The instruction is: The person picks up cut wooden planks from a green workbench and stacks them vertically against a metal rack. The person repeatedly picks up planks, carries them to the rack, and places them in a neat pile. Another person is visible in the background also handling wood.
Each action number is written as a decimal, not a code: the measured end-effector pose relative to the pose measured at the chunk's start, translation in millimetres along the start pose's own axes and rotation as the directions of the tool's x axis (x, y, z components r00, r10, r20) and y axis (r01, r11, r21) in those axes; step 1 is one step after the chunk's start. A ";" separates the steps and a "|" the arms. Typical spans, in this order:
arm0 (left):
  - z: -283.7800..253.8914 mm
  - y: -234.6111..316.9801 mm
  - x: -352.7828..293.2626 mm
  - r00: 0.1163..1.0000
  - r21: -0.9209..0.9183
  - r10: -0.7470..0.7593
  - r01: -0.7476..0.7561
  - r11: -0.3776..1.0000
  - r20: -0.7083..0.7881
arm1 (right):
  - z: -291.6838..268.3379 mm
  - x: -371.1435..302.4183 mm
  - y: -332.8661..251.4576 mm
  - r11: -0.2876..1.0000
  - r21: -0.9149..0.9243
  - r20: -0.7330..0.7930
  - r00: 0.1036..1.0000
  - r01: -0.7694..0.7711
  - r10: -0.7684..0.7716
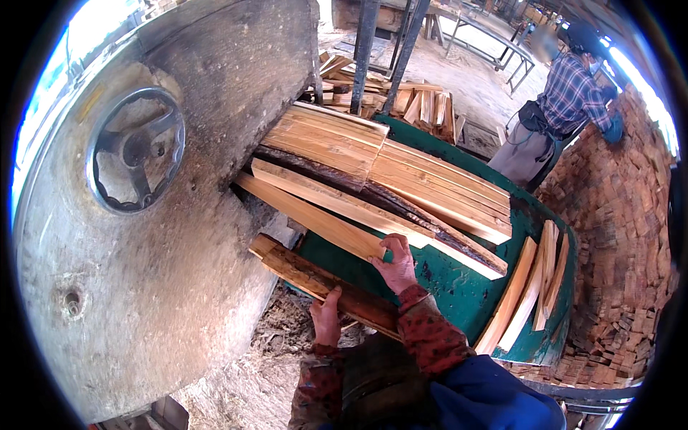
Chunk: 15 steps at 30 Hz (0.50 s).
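My left hand (327, 319) grips the edge of a bark-covered wooden slab (304, 274), thumb on top, at the near side of the green table (437, 276). Farther up, my right hand (398, 268) has its thumb and fingers closed on the near end of a pale wooden strip (315, 219), whose far end reaches the machine's face. Beside that strip lies another board (337, 202). Behind it rest stacked planks (437, 179), with a dark bark-edged piece (430, 223) along their near side.
A large grey machine body (215, 72) with a metal handwheel (136, 149) rises on the left. Several loose strips (510, 297) lie at the table's right end. Beyond stand a big pile of wood pieces (616, 236) and a person in a plaid shirt (570, 89).
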<state>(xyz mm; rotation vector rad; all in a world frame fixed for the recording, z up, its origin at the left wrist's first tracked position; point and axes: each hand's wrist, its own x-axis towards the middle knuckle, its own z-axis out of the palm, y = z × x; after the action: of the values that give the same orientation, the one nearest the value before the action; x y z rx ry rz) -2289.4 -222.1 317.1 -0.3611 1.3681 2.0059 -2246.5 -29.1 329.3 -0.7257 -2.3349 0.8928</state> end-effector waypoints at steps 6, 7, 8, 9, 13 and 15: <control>-4.2 -14.7 9.3 0.997 0.053 0.073 -0.071 0.996 -0.040 | 26.3 35.2 -12.8 0.940 -0.207 0.246 0.944 0.271 -0.218; -1.7 -11.7 7.9 0.995 0.073 0.090 -0.086 0.994 -0.047 | 33.2 36.1 -14.8 0.927 -0.243 0.282 0.936 0.284 -0.212; 1.4 -8.6 6.4 0.993 0.093 0.106 -0.101 0.991 -0.052 | 38.8 37.0 -16.3 0.913 -0.280 0.317 0.926 0.297 -0.204; 3.5 -6.8 6.0 0.991 0.114 0.121 -0.114 0.987 -0.054 | 41.3 38.0 -16.3 0.897 -0.318 0.348 0.918 0.308 -0.192; -0.5 -15.8 8.5 0.986 0.127 0.158 -0.149 0.981 -0.060 | 24.2 29.5 -8.5 0.976 -0.107 0.490 0.864 0.190 -0.114; -5.9 -25.2 14.9 0.990 0.108 0.124 -0.117 0.987 -0.063 | 9.3 11.9 10.2 0.993 0.014 0.526 0.844 0.114 -0.104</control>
<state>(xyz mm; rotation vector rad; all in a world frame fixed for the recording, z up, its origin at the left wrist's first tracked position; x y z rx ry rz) -2284.4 -216.3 288.2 -0.3106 1.5649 2.0255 -2258.0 -18.9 319.5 -0.3712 -2.8310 1.1307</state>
